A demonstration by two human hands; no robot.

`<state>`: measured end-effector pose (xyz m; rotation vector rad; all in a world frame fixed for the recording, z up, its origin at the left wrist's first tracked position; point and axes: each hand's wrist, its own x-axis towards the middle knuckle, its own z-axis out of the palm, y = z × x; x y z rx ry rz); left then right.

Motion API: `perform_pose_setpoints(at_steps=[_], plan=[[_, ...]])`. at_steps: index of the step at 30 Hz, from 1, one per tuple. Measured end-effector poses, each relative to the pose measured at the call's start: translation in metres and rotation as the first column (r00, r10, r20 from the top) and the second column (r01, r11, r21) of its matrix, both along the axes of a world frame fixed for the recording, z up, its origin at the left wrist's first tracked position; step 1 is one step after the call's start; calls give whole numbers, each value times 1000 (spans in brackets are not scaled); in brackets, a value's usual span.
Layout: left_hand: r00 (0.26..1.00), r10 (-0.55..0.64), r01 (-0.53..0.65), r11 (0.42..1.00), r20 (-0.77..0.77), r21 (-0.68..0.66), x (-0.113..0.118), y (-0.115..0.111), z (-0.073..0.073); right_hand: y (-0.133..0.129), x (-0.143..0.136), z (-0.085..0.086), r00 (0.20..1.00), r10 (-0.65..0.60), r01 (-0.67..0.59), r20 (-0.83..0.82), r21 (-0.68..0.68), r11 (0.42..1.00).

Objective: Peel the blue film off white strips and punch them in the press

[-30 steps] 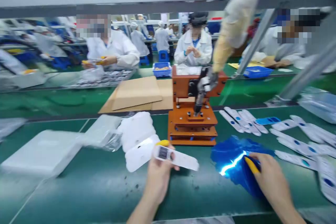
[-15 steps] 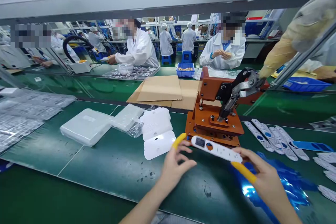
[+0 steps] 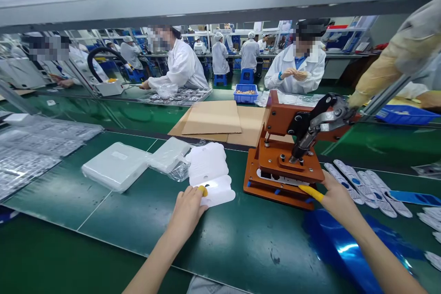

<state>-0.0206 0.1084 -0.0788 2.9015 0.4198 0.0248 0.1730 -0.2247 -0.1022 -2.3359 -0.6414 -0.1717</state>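
Observation:
My right hand (image 3: 336,195) is at the right front corner of the orange toggle press (image 3: 289,161). Its yellow-covered thumb lies along the end of a long white slotted panel (image 3: 284,179), while the other fingers are partly hidden behind the press. The panel lies in the press, under its upper plate, and its middle is partly covered. On the left, my left hand (image 3: 188,206) has its fingers closed at the lower left edge of a white scalloped sheet (image 3: 218,190), a yellow cover on one fingertip. A similar sheet (image 3: 206,161) lies just behind.
Wrapped white packs (image 3: 115,165) lie left of the sheets. Cardboard (image 3: 212,117) lies behind. Several white panels (image 3: 347,181) and blue film (image 3: 354,248) are at the right. A gloved arm (image 3: 389,59) reaches the press lever. Co-workers (image 3: 184,64) sit across the bench.
The white panel has gone from in front of the press into it, with my right hand at its end. My left hand has moved left onto the white sheet.

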Motion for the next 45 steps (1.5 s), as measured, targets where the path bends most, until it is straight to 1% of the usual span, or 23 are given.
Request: perform_pose_setpoints(at_steps=[2,4,5,7,9,11,12,13,14,16,18,20,22,24,25,27,29,31,33,36,40,42,45], plan=[[999,-5,8,997,52,-74,-2,0,-2,1,1,0,1000,5,-5,7,-13,1000],[993,41,-15,971,106,-239,-3,1,-1,1,1,1,1000,16,-16,19,-6,1000],[988,86,-37,939,130,-341,-3,0,2,1,0,1,999,19,-19,28,7,1000],[974,172,-73,852,146,-519,1,-4,10,1,-9,1,998,-19,15,60,58,998],[973,185,-58,775,138,-629,9,-15,20,1,-27,0,982,-147,132,118,126,983],[986,104,17,721,132,-693,22,-31,27,3,-50,0,954,-250,221,166,176,959],[990,51,61,700,134,-712,30,-39,29,4,-62,0,956,-245,213,160,190,958],[990,3,102,682,142,-724,39,-48,30,6,-74,0,973,-191,164,128,197,967],[988,-34,135,668,151,-732,47,-57,31,8,-84,0,991,-106,88,78,203,975],[985,-85,172,636,153,-752,62,-73,29,13,-97,2,998,45,-37,-32,225,974],[983,-120,182,601,138,-778,72,-85,27,15,-102,4,993,74,-51,-88,237,970],[982,-142,183,575,124,-798,79,-92,25,14,-100,4,994,39,-13,-104,238,971],[979,-153,197,563,133,-803,83,-96,23,11,-95,3,995,10,13,-101,227,974],[975,-158,221,559,159,-799,85,-96,21,6,-88,1,998,6,8,-65,217,976],[974,-139,227,567,180,-792,85,-94,19,4,-83,0,1000,5,1,-30,219,976],[967,-36,220,615,252,-757,86,-88,16,-2,-70,-4,999,-4,-7,50,226,974],[929,90,205,682,359,-702,87,-80,12,-7,-54,-9,995,-37,15,93,225,974],[886,124,225,729,448,-647,89,-73,8,-10,-38,-14,994,-78,59,73,224,973],[872,70,278,743,484,-609,92,-70,3,-9,-25,-17,995,-94,84,32,222,971],[861,-8,352,731,508,-584,95,-72,-4,-4,-15,-17,998,-69,65,14,187,980],[829,-32,406,722,559,-560,95,-77,-9,2,-11,-10,998,-50,45,28,157,987],[819,-58,417,743,571,-524,95,-78,-10,3,-10,-5,999,-41,37,27,155,987],[793,-144,439,809,592,-391,96,-76,-11,4,-10,-1,999,-36,33,19,146,989]])
